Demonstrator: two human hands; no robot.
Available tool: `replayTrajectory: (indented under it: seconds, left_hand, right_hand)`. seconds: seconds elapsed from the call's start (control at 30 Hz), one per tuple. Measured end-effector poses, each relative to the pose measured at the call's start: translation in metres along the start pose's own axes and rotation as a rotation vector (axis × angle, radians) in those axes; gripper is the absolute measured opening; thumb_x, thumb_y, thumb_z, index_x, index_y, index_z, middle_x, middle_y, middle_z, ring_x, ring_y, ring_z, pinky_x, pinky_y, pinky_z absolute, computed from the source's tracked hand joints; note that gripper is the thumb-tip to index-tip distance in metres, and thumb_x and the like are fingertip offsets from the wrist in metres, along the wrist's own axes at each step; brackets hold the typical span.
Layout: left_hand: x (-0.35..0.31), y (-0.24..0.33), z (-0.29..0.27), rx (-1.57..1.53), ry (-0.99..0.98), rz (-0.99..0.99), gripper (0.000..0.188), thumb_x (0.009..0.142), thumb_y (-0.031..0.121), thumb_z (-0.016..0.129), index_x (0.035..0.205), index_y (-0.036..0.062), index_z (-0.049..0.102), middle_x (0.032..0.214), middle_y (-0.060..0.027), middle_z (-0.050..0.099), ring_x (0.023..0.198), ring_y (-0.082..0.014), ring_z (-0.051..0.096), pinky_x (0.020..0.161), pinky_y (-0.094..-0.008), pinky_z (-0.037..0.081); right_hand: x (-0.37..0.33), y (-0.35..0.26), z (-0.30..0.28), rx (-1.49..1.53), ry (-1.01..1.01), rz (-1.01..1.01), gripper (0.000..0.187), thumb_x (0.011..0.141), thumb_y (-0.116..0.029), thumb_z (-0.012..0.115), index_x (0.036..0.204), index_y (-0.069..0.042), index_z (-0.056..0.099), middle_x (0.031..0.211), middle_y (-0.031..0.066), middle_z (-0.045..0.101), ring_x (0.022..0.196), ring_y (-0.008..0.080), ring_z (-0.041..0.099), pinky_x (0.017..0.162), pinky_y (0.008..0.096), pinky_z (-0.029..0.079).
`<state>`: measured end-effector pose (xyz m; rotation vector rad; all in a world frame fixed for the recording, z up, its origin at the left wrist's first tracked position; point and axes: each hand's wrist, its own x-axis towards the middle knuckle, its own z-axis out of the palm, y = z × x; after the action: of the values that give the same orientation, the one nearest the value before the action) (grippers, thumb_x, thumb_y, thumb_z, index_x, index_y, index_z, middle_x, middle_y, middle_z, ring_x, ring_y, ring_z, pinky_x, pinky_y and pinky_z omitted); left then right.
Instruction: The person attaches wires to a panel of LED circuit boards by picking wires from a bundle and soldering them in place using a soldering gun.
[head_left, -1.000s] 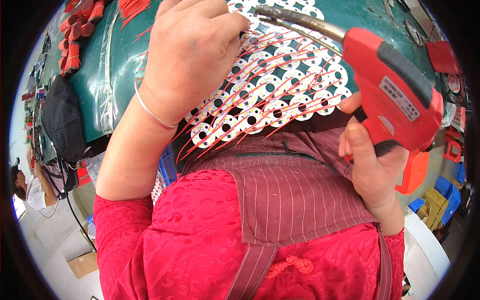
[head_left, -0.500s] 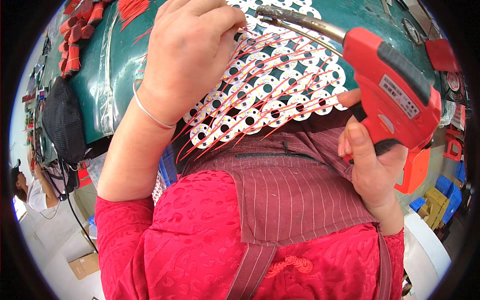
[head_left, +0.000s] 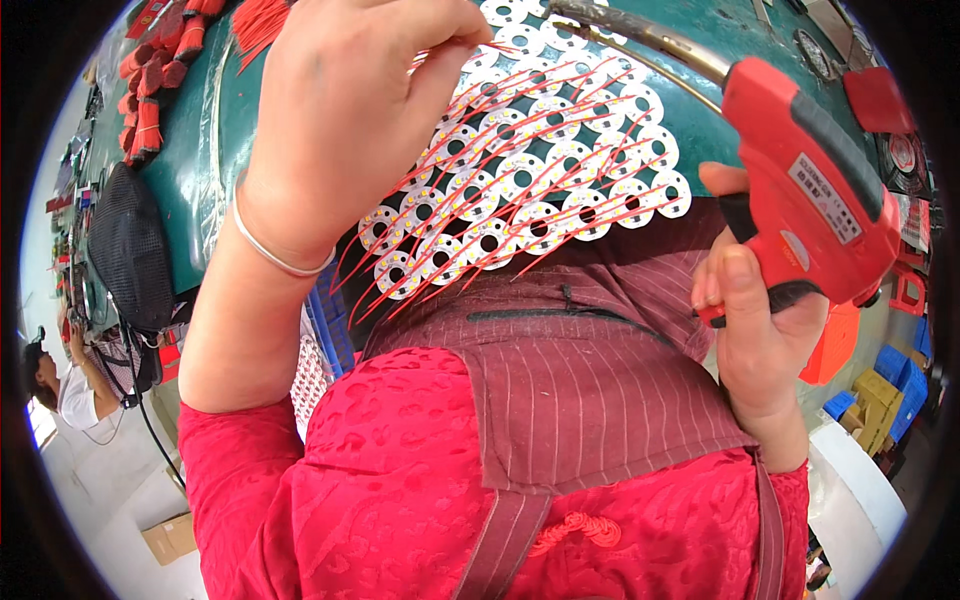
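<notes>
My right hand [head_left: 760, 290] grips the handle of a red and black soldering gun [head_left: 815, 195]. Its metal tip and thin feed tube point left over round white LED circuit boards [head_left: 520, 180], which lie in rows with holes in their middles. Thin red wires [head_left: 470, 225] run slantwise across the boards, and several overhang the near edge. My left hand [head_left: 350, 120] is above the boards' left side, thumb and forefinger pinched together on a red wire, whose end shows beside the fingertips. The rest of that wire is mostly hidden by the hand.
Bundles of red wire [head_left: 146, 130] and a loose heap of red wires [head_left: 262, 30] lie on the green tabletop [head_left: 190, 190] at the far left. A black mesh object [head_left: 128, 245] stands at its left edge. Another person [head_left: 70, 390] is farther left. Blue bins [head_left: 905, 385] stand at right.
My left hand has shifted left and slightly down, still pinched. The soldering gun in my right hand has moved a little to the right, and the boards sit slightly lower left in view.
</notes>
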<state>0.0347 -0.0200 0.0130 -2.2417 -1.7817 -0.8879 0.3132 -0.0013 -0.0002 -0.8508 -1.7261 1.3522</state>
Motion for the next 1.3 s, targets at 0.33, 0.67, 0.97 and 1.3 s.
replayTrajectory:
  seconds: [0.33, 0.67, 0.97, 1.3]
  left_hand:
    - [0.008, -0.006, 0.025, 0.17, 0.061, 0.193, 0.009, 0.072, 0.005, 0.071, 0.08, 0.0095, 0.07, 0.07, -0.0065, 0.054, 0.07, -0.0276, 0.056, 0.071, -0.0384, 0.046]
    - [0.005, -0.004, 0.029, 0.171, 0.033, 0.206, 0.012, 0.073, 0.007, 0.073, 0.084, 0.0102, 0.072, 0.07, -0.0052, 0.056, 0.071, -0.0266, 0.057, 0.073, -0.0382, 0.047]
    - [0.004, -0.003, 0.03, 0.188, 0.035, 0.212, 0.011, 0.073, 0.008, 0.074, 0.084, 0.0097, 0.072, 0.07, -0.0055, 0.057, 0.073, -0.0265, 0.059, 0.08, -0.0386, 0.048]
    - [0.006, -0.007, 0.031, 0.1, 0.115, 0.251, 0.011, 0.065, 0.009, 0.073, 0.073, 0.0099, 0.066, 0.069, -0.0048, 0.053, 0.07, -0.026, 0.056, 0.073, -0.0393, 0.046]
  right_hand:
    - [-0.009, 0.004, -0.01, -0.017, 0.034, 0.024, 0.035, 0.09, 0.005, 0.065, 0.124, 0.003, 0.056, 0.112, 0.013, 0.066, 0.071, 0.0076, 0.058, 0.063, 0.0223, 0.048]
    - [-0.01, 0.01, -0.012, -0.063, -0.057, 0.026, 0.024, 0.097, -0.006, 0.059, 0.119, 0.003, 0.052, 0.113, 0.0153, 0.059, 0.066, 0.0084, 0.054, 0.056, 0.0242, 0.048]
    - [-0.001, 0.013, -0.009, -0.168, -0.102, -0.08, 0.041, 0.097, -0.007, 0.058, 0.134, 0.005, 0.044, 0.125, 0.0209, 0.059, 0.064, 0.0068, 0.053, 0.056, 0.0222, 0.046]
    - [-0.005, 0.019, -0.009, -0.131, -0.083, -0.041, 0.039, 0.095, 0.0, 0.058, 0.132, 0.004, 0.045, 0.115, 0.0163, 0.06, 0.065, 0.0071, 0.053, 0.055, 0.0227, 0.047]
